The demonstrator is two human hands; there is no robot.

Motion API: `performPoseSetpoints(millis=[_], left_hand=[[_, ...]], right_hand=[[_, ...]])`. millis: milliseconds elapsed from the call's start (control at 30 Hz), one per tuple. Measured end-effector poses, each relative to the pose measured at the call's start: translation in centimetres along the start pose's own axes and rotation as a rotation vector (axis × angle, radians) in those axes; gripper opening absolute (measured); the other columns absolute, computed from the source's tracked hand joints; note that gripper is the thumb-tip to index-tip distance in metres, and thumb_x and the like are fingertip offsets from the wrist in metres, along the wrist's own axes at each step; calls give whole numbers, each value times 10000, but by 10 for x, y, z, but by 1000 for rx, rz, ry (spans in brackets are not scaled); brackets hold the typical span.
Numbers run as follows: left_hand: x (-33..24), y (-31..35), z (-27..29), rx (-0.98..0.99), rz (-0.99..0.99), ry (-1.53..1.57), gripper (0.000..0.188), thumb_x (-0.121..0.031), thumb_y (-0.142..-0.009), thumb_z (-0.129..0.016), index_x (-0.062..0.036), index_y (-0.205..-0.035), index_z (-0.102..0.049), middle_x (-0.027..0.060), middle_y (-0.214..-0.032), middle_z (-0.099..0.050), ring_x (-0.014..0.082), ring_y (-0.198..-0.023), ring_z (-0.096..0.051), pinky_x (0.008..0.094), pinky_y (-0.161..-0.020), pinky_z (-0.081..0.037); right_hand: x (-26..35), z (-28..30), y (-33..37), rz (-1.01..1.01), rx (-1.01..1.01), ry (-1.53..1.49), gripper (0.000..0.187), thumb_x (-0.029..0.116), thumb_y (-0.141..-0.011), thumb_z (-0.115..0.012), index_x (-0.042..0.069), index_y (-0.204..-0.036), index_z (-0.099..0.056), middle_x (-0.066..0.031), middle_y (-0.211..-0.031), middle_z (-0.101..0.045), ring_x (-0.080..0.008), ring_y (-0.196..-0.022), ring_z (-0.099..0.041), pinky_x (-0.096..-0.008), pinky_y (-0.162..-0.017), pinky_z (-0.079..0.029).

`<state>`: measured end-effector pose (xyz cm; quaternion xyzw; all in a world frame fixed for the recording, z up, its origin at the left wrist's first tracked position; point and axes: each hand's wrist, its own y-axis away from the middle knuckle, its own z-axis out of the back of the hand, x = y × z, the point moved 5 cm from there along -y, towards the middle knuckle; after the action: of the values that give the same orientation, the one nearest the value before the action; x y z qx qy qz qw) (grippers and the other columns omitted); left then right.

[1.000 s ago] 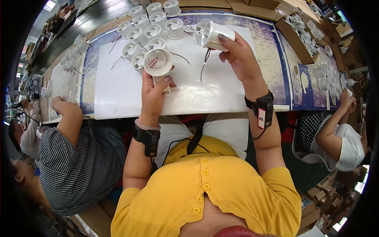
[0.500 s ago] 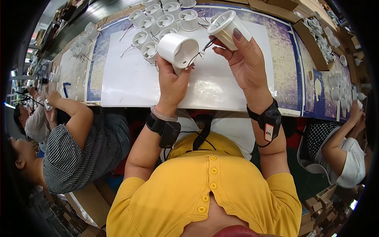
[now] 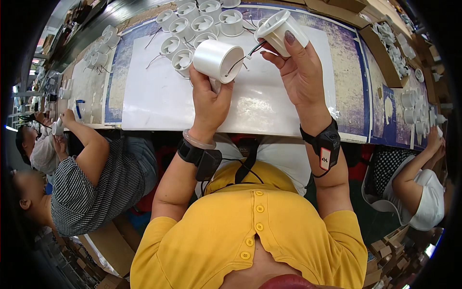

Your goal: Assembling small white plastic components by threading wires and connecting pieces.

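Note:
My left hand [image 3: 211, 98] is wrapped round a white plastic cylinder [image 3: 210, 58], whose open end faces right, toward the other part. My right hand [image 3: 302, 77] grips a white flanged cup-shaped housing [image 3: 285, 32], tilted, with the thumb on its side and the fingers beneath. Dark wires [image 3: 256, 48] run from this housing across the gap to a small white connector [image 3: 248, 57]. From there a thin lead reaches into the cylinder's mouth. Whatever lies deeper inside the cylinder is hidden. The two parts are held apart above a white sheet [image 3: 163, 103].
Several white cylinders with fan blades [image 3: 202, 24] and loose wires stand at the back of the table. A cardboard box [image 3: 385, 53] of white parts lies at the right. Co-workers sit on both sides; the left one's hand holds a round white part [image 3: 57, 126].
The cylinder in my left hand has turned slightly, showing less of its inside. My right hand has shifted a little to the right with the cup-shaped housing. Both grips stay.

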<state>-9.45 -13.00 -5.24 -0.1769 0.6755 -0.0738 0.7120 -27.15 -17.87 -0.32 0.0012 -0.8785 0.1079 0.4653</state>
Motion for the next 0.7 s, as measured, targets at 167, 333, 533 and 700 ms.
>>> performPoseSetpoints(millis=[167,333,533,700], left_hand=[[-2,-3,1,31,5,-50,613,52,-808,-573,-33,-1331,-265,115,-1236,-453,199,-1138,-475,336,-984,-380],[-9,-2,-4,98,161,221,643,47,-800,-549,-50,-1345,-222,112,-1216,-450,194,-1092,-494,358,-939,-436],[-10,-2,-7,214,297,433,698,-12,-746,-493,-65,-1365,-174,123,-1230,-423,222,-1062,-511,404,-907,-481],[-17,-3,-10,228,296,634,751,-39,-691,-466,-75,-1380,-170,134,-1279,-399,252,-1103,-507,447,-929,-482]], right_hand=[[-4,-5,3,-9,30,51,516,265,-924,-603,-29,-1295,-400,-174,-1166,-583,-261,-1049,-626,-323,-848,-557],[-13,-10,10,-25,41,96,561,239,-894,-649,-12,-1310,-370,-144,-1185,-545,-235,-1093,-579,-333,-865,-540],[-23,-1,19,-111,34,135,612,198,-863,-684,-3,-1327,-338,-118,-1207,-503,-213,-1130,-529,-346,-886,-512],[-27,-2,25,-79,86,87,653,156,-844,-698,25,-1349,-305,-117,-1242,-481,-205,-1143,-517,-336,-944,-461]])
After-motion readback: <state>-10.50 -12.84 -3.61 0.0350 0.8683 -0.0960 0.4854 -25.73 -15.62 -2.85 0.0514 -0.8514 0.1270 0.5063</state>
